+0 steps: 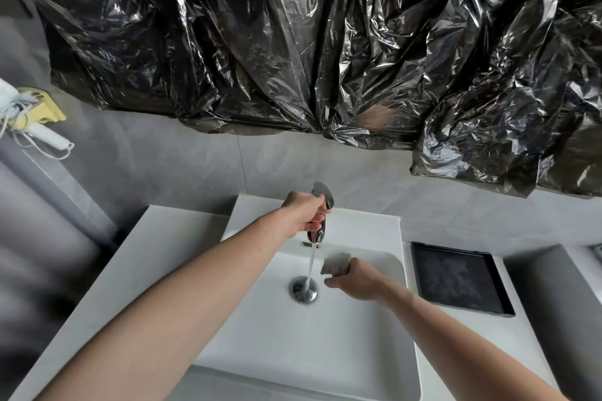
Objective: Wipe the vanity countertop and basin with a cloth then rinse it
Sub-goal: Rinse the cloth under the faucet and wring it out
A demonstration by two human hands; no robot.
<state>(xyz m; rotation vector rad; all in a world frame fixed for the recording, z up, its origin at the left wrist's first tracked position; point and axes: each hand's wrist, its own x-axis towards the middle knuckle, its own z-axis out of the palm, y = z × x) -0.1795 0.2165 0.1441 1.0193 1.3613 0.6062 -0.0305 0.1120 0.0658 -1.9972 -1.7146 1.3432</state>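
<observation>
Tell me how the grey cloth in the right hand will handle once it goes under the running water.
The cloth looks soft and floppy: it bunches in the right hand, one corner sticking up. Beside the stream, it would likely soak, sag and get heavier. Probably not slippery or fragile.

The white counter [107, 273] runs in front of me under the grey wall, and a white square basin [404, 273] sits on it, raised above its surface. To the right of the basin, just beside its rim, a black tray [459, 278] lies flat on the counter, its inside dull and smudged. The chrome tap [317, 233] stands on the basin's back ledge, and the round chrome drain [304, 288] sits in the bowl's floor.
</observation>
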